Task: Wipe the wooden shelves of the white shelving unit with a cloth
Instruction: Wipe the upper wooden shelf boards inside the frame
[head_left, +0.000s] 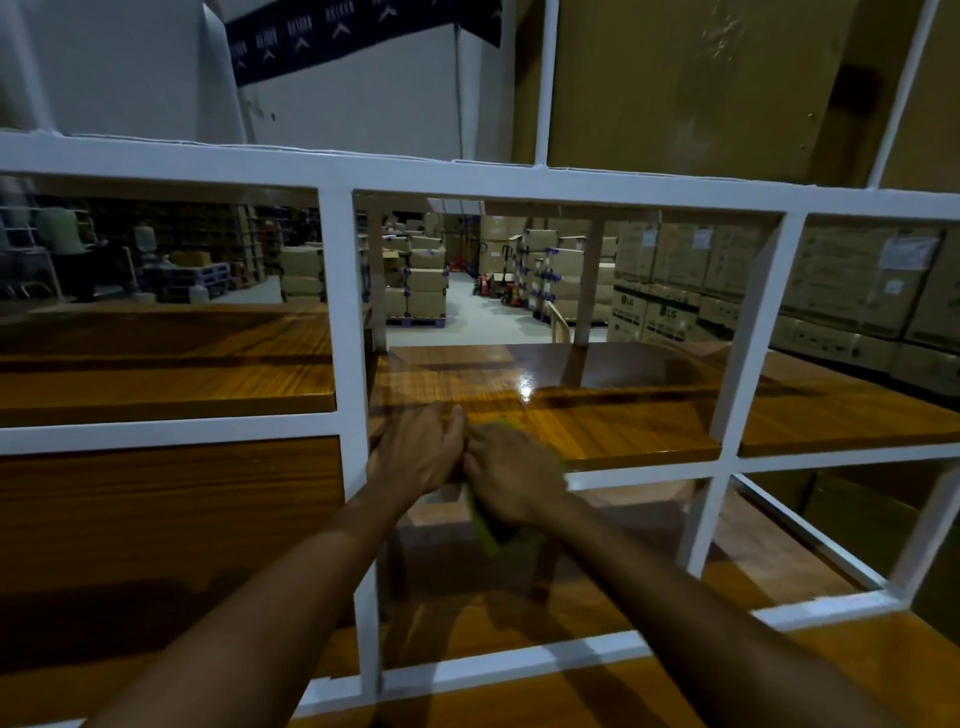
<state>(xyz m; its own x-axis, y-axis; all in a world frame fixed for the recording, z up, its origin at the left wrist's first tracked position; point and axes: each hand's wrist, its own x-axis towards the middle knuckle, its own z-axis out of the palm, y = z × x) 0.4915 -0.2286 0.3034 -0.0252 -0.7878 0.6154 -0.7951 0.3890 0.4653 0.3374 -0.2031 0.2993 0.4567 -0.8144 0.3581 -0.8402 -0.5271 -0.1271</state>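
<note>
**shelfguy:** Where's the cloth (485, 525) sitting right now?

**dustoff:** At the front edge of the middle shelf (623, 431), just right of the white upright post (345, 332). It's gripped by the right hand (511, 480), fingers curled closed over it. The left hand (421, 454) is laid beside it, touching, fingers loosely bent; whether any cloth is pinched there can't be told.

**shelfguy:** Handling?

**dustoff:** Probably soft, light, floppy. Best bunched under the palm so it's pressed flat. The wood looks glossy, so easy sliding is expected.
</note>
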